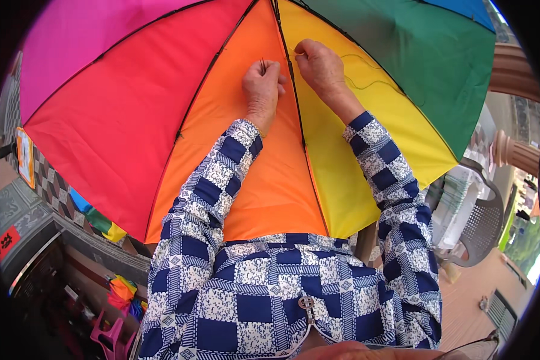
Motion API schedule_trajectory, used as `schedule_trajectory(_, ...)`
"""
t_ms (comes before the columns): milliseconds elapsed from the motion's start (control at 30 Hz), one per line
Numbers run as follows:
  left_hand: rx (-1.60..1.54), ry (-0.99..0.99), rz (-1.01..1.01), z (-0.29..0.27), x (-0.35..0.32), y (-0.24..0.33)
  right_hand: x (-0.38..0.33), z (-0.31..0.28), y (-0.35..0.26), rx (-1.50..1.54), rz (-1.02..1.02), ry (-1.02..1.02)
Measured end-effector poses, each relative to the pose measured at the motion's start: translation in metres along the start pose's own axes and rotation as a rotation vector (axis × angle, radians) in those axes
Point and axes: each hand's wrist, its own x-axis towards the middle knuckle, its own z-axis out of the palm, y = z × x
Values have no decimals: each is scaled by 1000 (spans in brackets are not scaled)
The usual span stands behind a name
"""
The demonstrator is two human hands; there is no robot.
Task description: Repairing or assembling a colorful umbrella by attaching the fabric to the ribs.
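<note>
An open rainbow umbrella (240, 174) fills the upper view, its inner side and dark ribs facing me. Over the orange panel, my left hand (261, 90) is closed, with thin dark pointed tips of a small tool (263, 63) poking up from its fingers. My right hand (321, 67) is at the yellow panel, just right of the rib (293, 84) between orange and yellow. Its fingers pinch a thin thread (366, 88) that runs to the rib and trails in loose loops over the yellow cloth. Whether a needle is there is too small to tell.
A grey perforated plastic chair (483, 222) stands at right, near brown columns (516, 69). Lower left are a dark cabinet (48, 288), a pink plastic stool (111, 336) and a bundle of rainbow cloth (122, 291). More rainbow cloth (99, 221) shows under the umbrella's left edge.
</note>
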Motion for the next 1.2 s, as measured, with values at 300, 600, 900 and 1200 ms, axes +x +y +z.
schedule_trajectory(300, 1, -3, 3, -2, -2, 0, -6, -8, -6, 118, -5, 90)
schedule_trajectory(600, 50, -11, -2, -3, -3, 1, -2, -2, -9, -105, 7, -65)
schedule_trajectory(900, 54, -16, 18, -5, -1, -4, -5, 0, -2, -30, -18, -116)
schedule_trajectory(1200, 58, 7, 29, -2, 1, -8, 0, 8, 4, 6, -75, -88)
